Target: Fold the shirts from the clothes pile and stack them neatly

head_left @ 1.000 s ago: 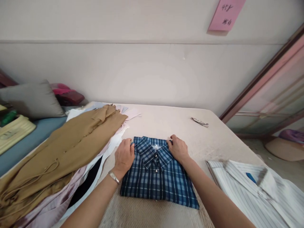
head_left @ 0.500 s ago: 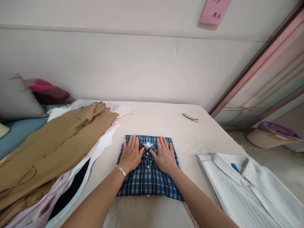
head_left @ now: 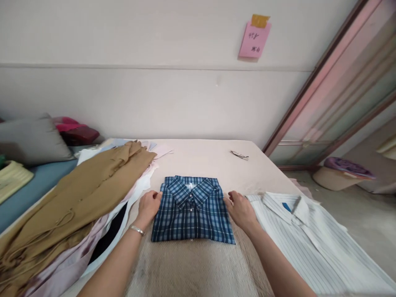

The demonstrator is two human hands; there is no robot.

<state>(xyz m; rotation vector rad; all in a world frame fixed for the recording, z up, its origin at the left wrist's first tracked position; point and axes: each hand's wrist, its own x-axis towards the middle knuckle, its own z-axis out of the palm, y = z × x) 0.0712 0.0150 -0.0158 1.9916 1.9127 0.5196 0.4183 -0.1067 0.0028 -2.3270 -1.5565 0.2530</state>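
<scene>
A blue plaid shirt lies folded into a neat rectangle, its collar up and its buttoned front facing me. At its left edge, my left hand pinches the cloth with curled fingers; a silver bracelet circles that wrist. My right hand is at the opposite edge, thumb and bent fingers closed on the side of the shirt. Some of the fingertips are hidden by the hands themselves.
A heap of clothes with a brown garment on top lies left. A white striped shirt lies right, close to my right forearm. Glasses rest near the far edge of the covered table. A bin stands on the floor.
My hands have come off the top of the plaid shirt, where they lay flat, and moved outward to its two sides. The collar now shows in full. The view has tilted up.
</scene>
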